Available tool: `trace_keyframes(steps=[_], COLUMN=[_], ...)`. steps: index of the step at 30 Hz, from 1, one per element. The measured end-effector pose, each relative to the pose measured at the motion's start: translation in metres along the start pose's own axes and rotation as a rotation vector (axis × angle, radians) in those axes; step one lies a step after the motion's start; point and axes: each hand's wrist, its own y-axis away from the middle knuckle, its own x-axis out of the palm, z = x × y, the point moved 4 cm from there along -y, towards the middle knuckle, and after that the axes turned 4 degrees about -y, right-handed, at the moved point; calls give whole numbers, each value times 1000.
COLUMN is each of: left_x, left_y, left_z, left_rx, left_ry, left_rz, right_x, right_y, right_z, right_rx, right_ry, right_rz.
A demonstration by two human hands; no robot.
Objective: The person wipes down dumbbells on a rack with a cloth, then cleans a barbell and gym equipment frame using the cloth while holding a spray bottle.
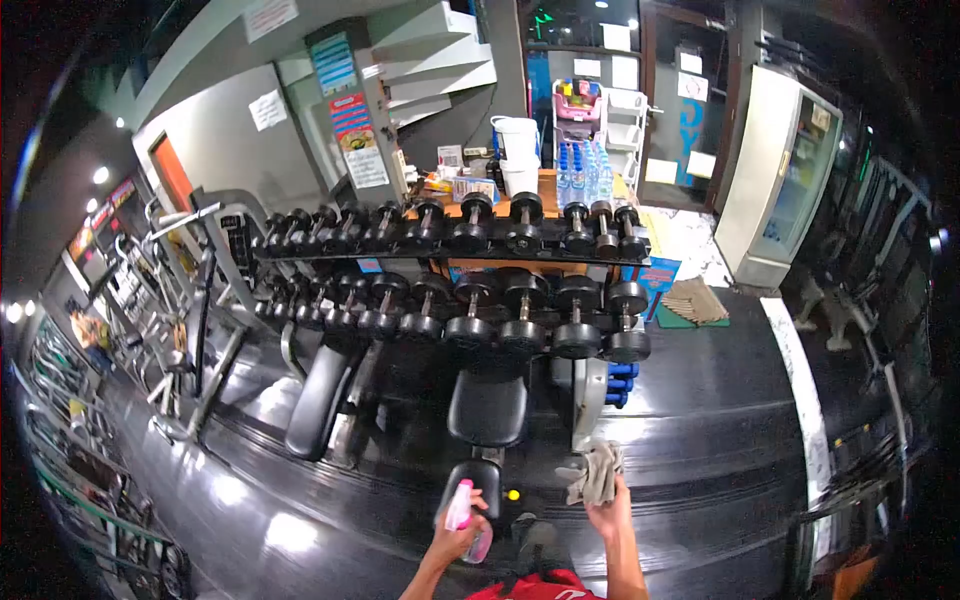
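My left hand (455, 533) is wrapped round a spray bottle (460, 507) with a pink and white trigger head and a pinkish body. In my right hand (608, 512) is a crumpled grey-beige cloth (598, 474), held out in front of me. Just beyond my left hand lies the black padded seat of a workout bench (487, 408), its smaller pad partly hidden behind the bottle. Farther ahead stands a two-tier rack of black dumbbells (523, 322), apart from both hands.
Another padded bench (320, 400) stands to the left, near weight machines (205, 310). Blue dumbbells (620, 384) sit low at the rack's right end. Behind are water bottles (583, 172), a white bucket (518, 155) and a glass-door fridge (785, 180). A person (88, 335) is far left.
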Motion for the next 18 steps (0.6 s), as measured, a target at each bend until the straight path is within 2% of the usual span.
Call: trace_keyframes(steps=[2, 3, 6, 8, 11, 17, 18], left_x=[23, -20, 1, 6, 29, 70, 79], left_y=[-6, 80, 102, 116, 112, 65, 54], left_z=[5, -20, -18, -6, -47, -64, -71], left_rx=[-26, -101, -122, -191, -307, -203, -130], left_ry=[206, 141, 229, 228, 230, 215, 38], left_rz=[-79, -101, -124, -50, 60, 150, 268], right_x=[-4, -12, -13, -17, -10, -22, -8], right_y=[-12, 59, 79, 88, 99, 77, 76], right_z=[25, -37, -21, -20, -13, 17, 23], right_rx=[22, 77, 39, 52, 52, 42, 102], right_ry=[-11, -55, 106, 107, 155, 166, 95], right_rz=[-22, -40, -42, -17, 60, -138, -107])
